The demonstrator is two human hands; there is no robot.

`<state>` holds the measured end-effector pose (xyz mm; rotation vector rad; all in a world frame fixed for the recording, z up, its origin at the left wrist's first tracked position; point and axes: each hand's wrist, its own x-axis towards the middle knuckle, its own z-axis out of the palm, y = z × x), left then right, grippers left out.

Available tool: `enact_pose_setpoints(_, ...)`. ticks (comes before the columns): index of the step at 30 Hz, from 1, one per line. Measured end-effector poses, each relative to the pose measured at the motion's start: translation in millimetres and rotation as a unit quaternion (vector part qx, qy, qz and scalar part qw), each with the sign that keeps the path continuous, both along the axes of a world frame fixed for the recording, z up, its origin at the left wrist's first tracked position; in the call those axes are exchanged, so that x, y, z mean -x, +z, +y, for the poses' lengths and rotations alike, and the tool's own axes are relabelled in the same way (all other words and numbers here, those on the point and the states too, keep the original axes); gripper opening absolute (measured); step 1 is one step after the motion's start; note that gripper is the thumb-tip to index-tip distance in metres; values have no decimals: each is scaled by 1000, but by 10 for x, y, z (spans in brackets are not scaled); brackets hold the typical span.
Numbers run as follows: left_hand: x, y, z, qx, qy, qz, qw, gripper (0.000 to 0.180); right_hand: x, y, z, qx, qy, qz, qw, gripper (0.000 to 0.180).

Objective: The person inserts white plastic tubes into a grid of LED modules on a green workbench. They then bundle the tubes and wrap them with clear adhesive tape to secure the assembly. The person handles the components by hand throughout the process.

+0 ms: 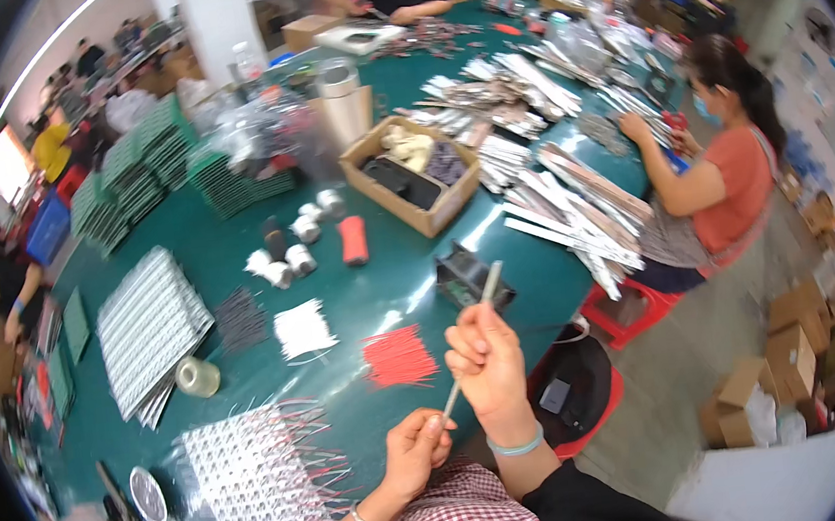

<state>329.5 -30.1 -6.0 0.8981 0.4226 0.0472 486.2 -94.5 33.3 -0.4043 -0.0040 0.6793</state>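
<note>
The hands are apart, both closed on one thin pale stick [453,398] held slantwise in the air over the near edge of the bench [394,278]. The right hand [487,354] is the higher and further one, thumb and fingers pinched round the stick close below its upper end; the left hand [421,451] pinches the lower end, nearer the apron [442,519]. A grip at two separated points probably serves to steady so slim a piece and control its angle; whether it is being pulled or twisted, I cannot tell.

Just beyond the right hand stands a black holder [469,276]. The red strips [399,357], white strips [304,330] and dark strips [240,320] lie in separate bunches along the bench, seemingly sorted by colour and within easy reach of the near edge. The woven sheet [258,487] lies flat to the left of the hands, loose ends toward them, perhaps so that those ends are accessible. The panels [153,331] are stacked toward the left edge, a jar [198,377] beside them, likely to leave working room nearer the person.
</note>
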Motion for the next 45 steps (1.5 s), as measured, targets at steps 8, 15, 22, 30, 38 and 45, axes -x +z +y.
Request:
enact_pose_setpoints(8,168,-2,64,-66,-6,-28,997,26,56,-4,112,-52,37,-13,998,36)
enact_pose_setpoints(15,601,29,231,-260,110,-27,959,24,427,171,639,-30,74,-60,995,34)
enact_pose_setpoints(22,1046,108,441,-270,237,18,933,24,1341,368,1146,36,167,-115,979,27)
enact_pose_setpoints(30,1602,83,620,-205,294,-26,933,27,1988,283,1356,49,250,-197,947,30)
enact_pose_setpoints(38,2039,-6,667,-283,354,-21,891,27,2423,402,1584,52,301,-231,924,30)
enact_pose_setpoints(45,2229,-66,687,-255,401,-1,880,22,2651,152,1596,8,412,-232,881,28)
